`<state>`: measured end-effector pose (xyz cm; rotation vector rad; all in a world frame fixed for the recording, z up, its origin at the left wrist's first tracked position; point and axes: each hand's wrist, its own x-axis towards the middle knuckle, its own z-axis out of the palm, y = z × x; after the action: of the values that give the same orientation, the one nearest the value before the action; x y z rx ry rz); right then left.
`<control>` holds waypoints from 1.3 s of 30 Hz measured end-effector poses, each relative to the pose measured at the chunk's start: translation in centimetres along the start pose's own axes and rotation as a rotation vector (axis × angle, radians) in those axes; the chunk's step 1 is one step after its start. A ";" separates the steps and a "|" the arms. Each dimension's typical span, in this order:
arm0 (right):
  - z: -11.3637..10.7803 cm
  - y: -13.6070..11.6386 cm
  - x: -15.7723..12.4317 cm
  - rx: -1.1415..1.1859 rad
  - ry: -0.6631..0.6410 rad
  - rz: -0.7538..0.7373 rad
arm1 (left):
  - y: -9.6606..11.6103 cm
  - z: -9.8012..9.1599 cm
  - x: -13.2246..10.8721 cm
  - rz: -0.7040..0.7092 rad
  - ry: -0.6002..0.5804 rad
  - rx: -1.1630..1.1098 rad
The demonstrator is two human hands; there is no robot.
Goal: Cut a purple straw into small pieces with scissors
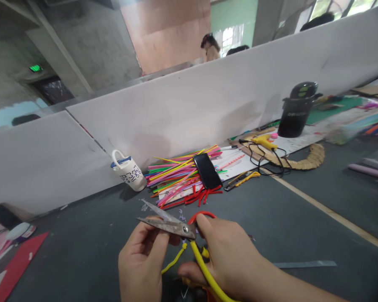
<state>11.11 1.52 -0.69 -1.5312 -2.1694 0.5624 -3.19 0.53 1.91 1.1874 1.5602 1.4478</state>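
Note:
Scissors (173,226) with a rusty metal pivot and red and yellow handles are in my right hand (229,247), which is closed around the handles. Their blades are parted and point left. My left hand (143,260) is closed just below the blades, with its thumb and fingertips at the lower blade. A thin yellow pipe cleaner (175,261) with a knotted end runs from my left hand toward the scissors' pivot. The blades and thumb partly hide what my left fingertips grip. Small purple scraps (182,214) lie on the table behind the blades.
Colourful pipe cleaners (176,172) lie beyond my hands, with a phone (207,171) on top. A white cup (130,174) stands left of them. To the right are a utility knife (242,180), yellow glue gun (265,141) and black tumbler (296,111). A white partition (182,105) borders the table.

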 end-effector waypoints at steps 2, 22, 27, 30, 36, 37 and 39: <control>0.0 0.0 0.0 0.000 -0.006 -0.002 | 0.1 0.0 -0.1 -0.005 0.002 -0.011; 0.1 0.0 -0.1 -0.041 0.051 -0.019 | 0.3 0.0 0.1 -0.029 0.015 0.002; 0.0 -0.1 -0.1 -0.055 0.045 -0.012 | 0.4 0.0 0.0 -0.030 0.025 -0.001; -0.1 -0.2 0.0 -0.064 0.038 0.002 | 0.6 0.0 -0.1 -0.027 0.024 0.001; -0.1 -0.1 0.0 -0.020 0.006 0.013 | 0.5 0.0 -0.1 -0.027 0.024 -0.009; 0.0 -0.1 0.0 -0.015 0.006 0.010 | 0.5 0.0 -0.1 -0.026 0.018 -0.010; 0.0 0.0 0.0 -0.013 0.010 0.010 | 0.5 0.0 -0.1 -0.027 0.015 -0.010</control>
<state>11.10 1.47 -0.67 -1.5487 -2.1638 0.5436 -3.07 0.42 2.37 1.1479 1.5711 1.4488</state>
